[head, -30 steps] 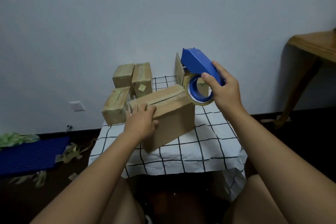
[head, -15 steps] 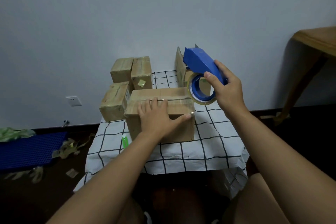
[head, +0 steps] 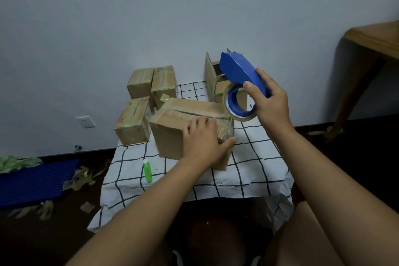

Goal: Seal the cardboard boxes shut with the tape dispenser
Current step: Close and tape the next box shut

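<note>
A brown cardboard box (head: pixel 172 131) lies on the checked cloth of the small table (head: pixel 254 164), its top flaps closed along a dark seam. My left hand (head: pixel 205 142) rests over its near right corner, fingers spread on top and thumb on the side, pressing down clear tape there. My right hand (head: pixel 269 101) grips the blue tape dispenser (head: pixel 239 71) just above the box's right end; its tape roll (head: pixel 237 103) hangs beside that end. An open box (head: pixel 212 77) stands behind the dispenser, partly hidden.
Three taped boxes sit at the back left: two side by side (head: pixel 151 82) and one in front (head: pixel 132 121). A green utility knife (head: pixel 147 171) lies on the cloth. Tape scraps (head: pixel 83 176) and a blue mat (head: pixel 36 179) cover the floor left; a wooden table (head: pixel 373 39) stands right.
The box has been turned so its near right corner points towards me. My left hand slid right onto that corner. The dispenser stayed above the box's right end.
</note>
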`<state>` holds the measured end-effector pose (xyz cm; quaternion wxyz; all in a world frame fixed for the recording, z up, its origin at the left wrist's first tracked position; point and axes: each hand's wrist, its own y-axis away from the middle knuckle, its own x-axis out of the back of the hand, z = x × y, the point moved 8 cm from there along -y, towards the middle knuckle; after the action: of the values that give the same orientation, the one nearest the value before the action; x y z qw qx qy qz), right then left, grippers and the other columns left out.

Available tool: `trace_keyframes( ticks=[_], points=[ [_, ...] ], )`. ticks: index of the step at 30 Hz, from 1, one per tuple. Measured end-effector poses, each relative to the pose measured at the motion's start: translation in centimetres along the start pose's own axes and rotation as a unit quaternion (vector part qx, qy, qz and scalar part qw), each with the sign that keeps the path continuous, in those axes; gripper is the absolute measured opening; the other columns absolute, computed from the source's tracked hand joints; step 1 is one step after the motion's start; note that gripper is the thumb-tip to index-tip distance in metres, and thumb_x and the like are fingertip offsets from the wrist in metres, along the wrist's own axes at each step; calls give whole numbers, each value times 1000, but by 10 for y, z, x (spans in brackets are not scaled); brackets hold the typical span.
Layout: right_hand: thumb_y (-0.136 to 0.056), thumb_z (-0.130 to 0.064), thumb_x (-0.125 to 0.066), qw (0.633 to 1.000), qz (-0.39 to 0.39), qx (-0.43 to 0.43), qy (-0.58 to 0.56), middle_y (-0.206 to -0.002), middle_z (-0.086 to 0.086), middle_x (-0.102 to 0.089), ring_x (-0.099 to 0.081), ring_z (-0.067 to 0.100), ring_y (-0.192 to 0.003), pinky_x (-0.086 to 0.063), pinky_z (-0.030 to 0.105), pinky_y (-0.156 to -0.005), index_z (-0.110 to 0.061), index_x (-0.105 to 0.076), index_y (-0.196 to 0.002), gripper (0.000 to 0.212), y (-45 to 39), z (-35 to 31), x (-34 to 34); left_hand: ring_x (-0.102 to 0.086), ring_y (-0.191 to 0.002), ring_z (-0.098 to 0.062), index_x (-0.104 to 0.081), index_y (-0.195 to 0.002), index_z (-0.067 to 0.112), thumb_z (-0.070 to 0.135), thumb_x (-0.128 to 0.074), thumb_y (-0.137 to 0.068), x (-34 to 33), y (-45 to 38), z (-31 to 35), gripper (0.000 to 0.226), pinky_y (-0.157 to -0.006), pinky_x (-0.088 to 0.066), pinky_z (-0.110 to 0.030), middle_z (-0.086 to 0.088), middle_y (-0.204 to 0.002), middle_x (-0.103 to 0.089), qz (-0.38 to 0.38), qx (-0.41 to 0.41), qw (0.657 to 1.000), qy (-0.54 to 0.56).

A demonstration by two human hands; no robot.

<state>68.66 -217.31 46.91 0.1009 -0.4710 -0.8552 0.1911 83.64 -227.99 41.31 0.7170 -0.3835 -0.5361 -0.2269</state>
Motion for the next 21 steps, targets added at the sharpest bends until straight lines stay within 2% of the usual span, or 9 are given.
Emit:
trace_keyframes(
  ticks=[2, 3, 5, 8, 11, 15, 19, 21],
  points=[
    [-73, -63, -68, 1000, -1, 3, 3, -132, -7, -60, -58, 9, -120, -51, 28, -100, -31, -55, -140, 75, 2, 0, 1, -34, -132, -23, -46, -134, 24, 65, -43, -88, -1, 1, 3, 61, -109, -23, -44, -1, -141, -45, 21, -15, 1000, -1],
    [-73, -63, -68, 1000, -2, 5, 4, -132, -6, -60, -58, 10, -120, -51, 29, -101, -32, -55, -139, 74, 3, 0, 3, -33, -133, -22, -46, -136, 24, 59, -45, -91, 0, 1, 0, 57, -110, -22, -43, -1, -142, -45, 25, -28, 999, 3],
    [-73, -63, -68, 1000, -2, 7, 3, -133, -4, -60, -58, 12, -121, -51, 32, -102, -34, -55, -138, 72, 3, 0, 7, -30, -137, -20, -43, -142, 23, 53, -46, -93, 3, 1, -9, 58, -113, -18, -42, 0, -146, -42, 13, -70, 997, 23],
    [-77, -59, -69, 1000, 2, 5, -2, -134, -3, -59, -58, 12, -121, -51, 33, -102, -32, -54, -140, 71, 3, 0, 11, -18, -146, -15, -38, -148, 26, 46, -55, -93, 8, 0, -38, 61, -116, -8, -41, 7, -156, -31, -62, -132, 988, 60],
    [-78, -58, -69, 1000, -6, 5, -10, -133, -4, -59, -58, 11, -120, -52, 26, -97, -33, -54, -140, 68, 5, -1, 5, -4, -149, -18, -35, -149, 34, 34, -59, -95, 10, 4, -73, 59, -119, -3, -46, 11, -161, -19, -124, -106, 980, 113],
    [-89, -42, -71, 999, -36, 11, -18, -135, -1, -57, -58, 12, -120, -52, 16, -87, -33, -54, -140, 55, 12, -2, -11, -18, -147, -22, -45, -145, 29, 33, -54, -99, 15, 10, -80, 47, -119, -19, -41, 2, -158, -29, -93, -75, 977, 176],
    [-92, -35, -71, 996, -85, 21, -11, -132, -8, -56, -57, 7, -117, -52, 15, -85, -39, -54, -137, 48, 20, -7, -25, -11, -150, -20, -43, -146, 26, 26, -50, -101, 15, 8, -88, 45, -118, -17, -38, 5, -158, -28, -145, -83, 970, 174],
    [-93, -32, -71, 994, -105, 24, -10, -128, -14, -56, -58, 3, -113, -51, 14, -83, -41, -54, -135, 47, 21, -11, -30, -7, -150, -18, -41, -147, 26, 28, -49, -102, 17, 8, -94, 46, -120, -12, -41, 6, -159, -25, -166, -89, 967, 174]
  ],
)
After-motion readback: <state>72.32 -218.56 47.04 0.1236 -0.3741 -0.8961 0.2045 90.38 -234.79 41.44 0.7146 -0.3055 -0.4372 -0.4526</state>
